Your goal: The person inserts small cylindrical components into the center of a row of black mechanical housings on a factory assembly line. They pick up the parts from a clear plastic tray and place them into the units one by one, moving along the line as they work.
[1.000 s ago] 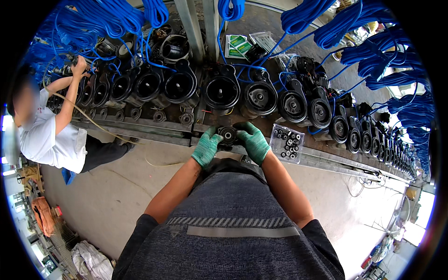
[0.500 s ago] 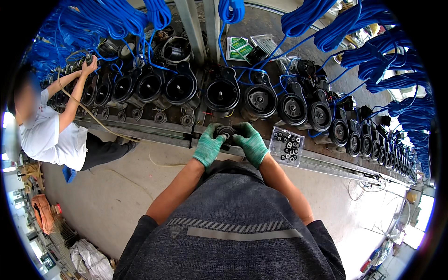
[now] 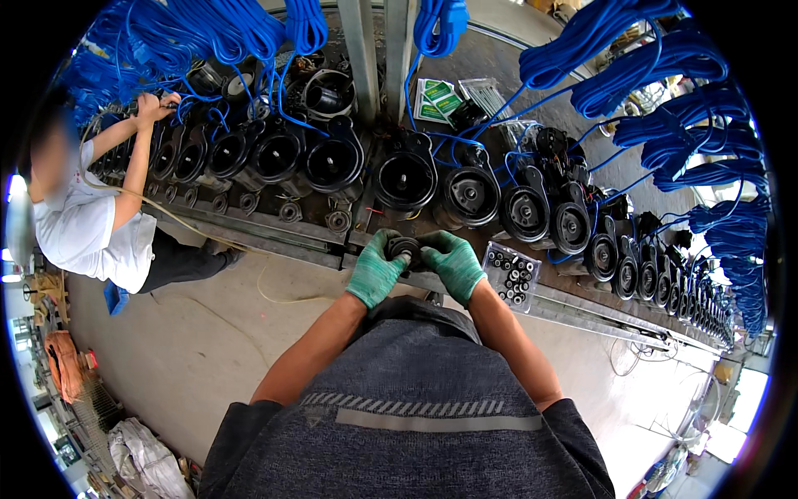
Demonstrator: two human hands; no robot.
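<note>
Both my hands wear green gloves and meet in front of my body at the bench's front edge. Between them they grip a dark round part (image 3: 405, 247) with ringed steps on its face. My left hand (image 3: 376, 270) closes on its left side, and my right hand (image 3: 456, 264) pinches it from the right. The fingertips behind the part are hidden. A clear plastic tray (image 3: 530, 295) of small black and silver ring-shaped pieces sits on the bench right of my right hand. Just beyond my hands stands a black round pump housing (image 3: 405, 180), open at the top.
More black housings (image 3: 525, 214) line the bench (image 3: 320, 241) both ways. Blue cable coils (image 3: 573, 41) hang overhead. A metal post (image 3: 359, 58) rises behind the row. At the left a co-worker in a white shirt (image 3: 108, 241) holds a tool near the cables. A hose (image 3: 199, 231) trails there.
The view has shifted slightly, so the bench sits a little right and lower. My hands still grip the round part, its ringed face tilted differently. The co-worker's hands have moved slightly.
</note>
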